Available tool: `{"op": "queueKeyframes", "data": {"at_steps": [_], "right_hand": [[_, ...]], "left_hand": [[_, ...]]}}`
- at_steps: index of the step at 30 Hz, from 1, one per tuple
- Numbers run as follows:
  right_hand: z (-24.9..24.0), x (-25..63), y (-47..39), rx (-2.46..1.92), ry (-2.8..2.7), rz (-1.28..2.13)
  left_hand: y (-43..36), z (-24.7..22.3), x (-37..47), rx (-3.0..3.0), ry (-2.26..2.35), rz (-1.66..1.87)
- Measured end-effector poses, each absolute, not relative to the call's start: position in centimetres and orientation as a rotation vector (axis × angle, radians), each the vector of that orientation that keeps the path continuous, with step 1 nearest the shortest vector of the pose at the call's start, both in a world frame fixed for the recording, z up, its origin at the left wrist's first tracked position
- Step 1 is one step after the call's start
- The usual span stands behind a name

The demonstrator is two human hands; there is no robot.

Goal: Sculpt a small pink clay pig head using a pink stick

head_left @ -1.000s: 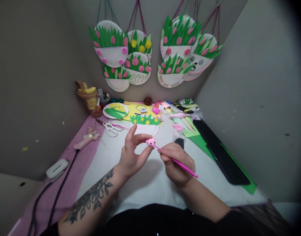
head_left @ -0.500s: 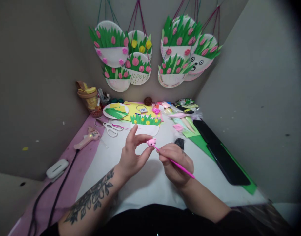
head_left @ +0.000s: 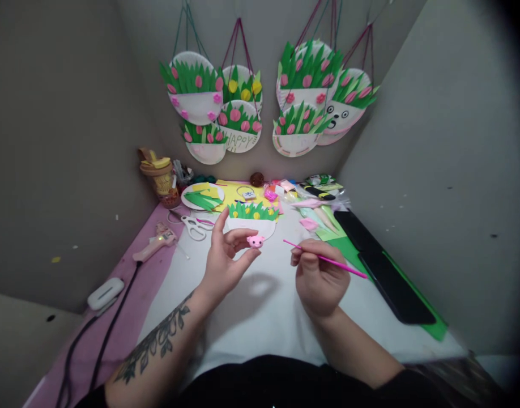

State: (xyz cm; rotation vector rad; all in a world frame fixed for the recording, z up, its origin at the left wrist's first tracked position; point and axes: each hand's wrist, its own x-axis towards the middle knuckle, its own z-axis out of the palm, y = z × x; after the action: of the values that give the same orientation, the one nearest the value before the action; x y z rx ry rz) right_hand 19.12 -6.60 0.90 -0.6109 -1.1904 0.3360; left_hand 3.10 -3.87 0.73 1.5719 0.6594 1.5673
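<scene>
Between the thumb and fingers of my left hand (head_left: 229, 258) is a small pink clay pig head (head_left: 255, 242), its dark eyes and ears facing me. My right hand (head_left: 322, 277) grips a thin magenta modelling tool (head_left: 336, 263) like a pencil, its fine tip pointing left toward the pig head but apart from it. Both hands hover over the white table cover (head_left: 260, 317). Just behind the pig head lies a half paper plate with green paper grass and yellow flowers (head_left: 252, 218).
White-handled scissors (head_left: 194, 228) and a pink glue gun (head_left: 156, 246) lie on the left, with a white case (head_left: 106, 293) nearer. A brown cup (head_left: 160, 178) stands behind. Clay packets (head_left: 317, 212) and a black folding stand (head_left: 391, 277) are on the right. Paper-plate baskets (head_left: 196, 90) hang on the wall.
My right hand has drawn the tool away from the pig head, to the right. My left hand has shifted slightly left, and the pig's face now turns more toward me.
</scene>
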Motion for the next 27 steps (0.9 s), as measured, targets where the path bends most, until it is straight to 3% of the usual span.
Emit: {"op": "queueKeyframes", "data": {"at_steps": [14, 27], "right_hand": [[-0.2, 19.7, -5.2, -0.883, -1.298, 0.306], [0.0, 19.4, -5.4, -0.795, -1.454, 0.148]], "left_hand": [[-1.7, -0.2, 2.3, 1.438, 0.693, 1.482], [-1.2, -0.5, 2.0, 1.466, 0.717, 1.509]]}}
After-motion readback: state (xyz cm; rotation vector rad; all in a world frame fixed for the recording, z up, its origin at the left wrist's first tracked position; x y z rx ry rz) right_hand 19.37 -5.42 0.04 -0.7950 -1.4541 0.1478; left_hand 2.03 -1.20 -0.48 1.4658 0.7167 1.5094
